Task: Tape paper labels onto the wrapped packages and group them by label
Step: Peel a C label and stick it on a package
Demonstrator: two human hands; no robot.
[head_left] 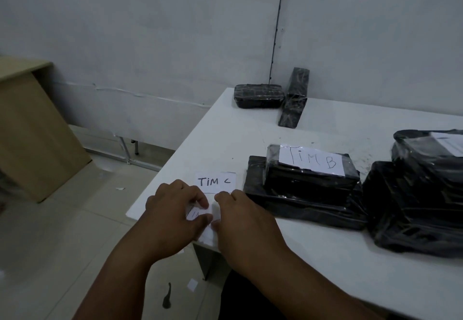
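Taking the "TIM C" label (216, 181) lying flat on the white table (325, 257) as the landmark: just in front of it, at the table's near corner, both hands meet over a second paper slip (198, 213); the left hand (172, 209) pinches that slip between curled thumb and fingers; the right hand (240, 217) has its fingers curled at the slip's right edge, though whether it actually grips the paper cannot be told. To the landmark's right, a small black wrapped package (310, 174) bearing a "TIM B" label (313, 160) sits on a flatter black package (300, 201); further right stands a stack of black packages (421, 207); well behind, near the wall, lie two unlabelled packages (259, 95).
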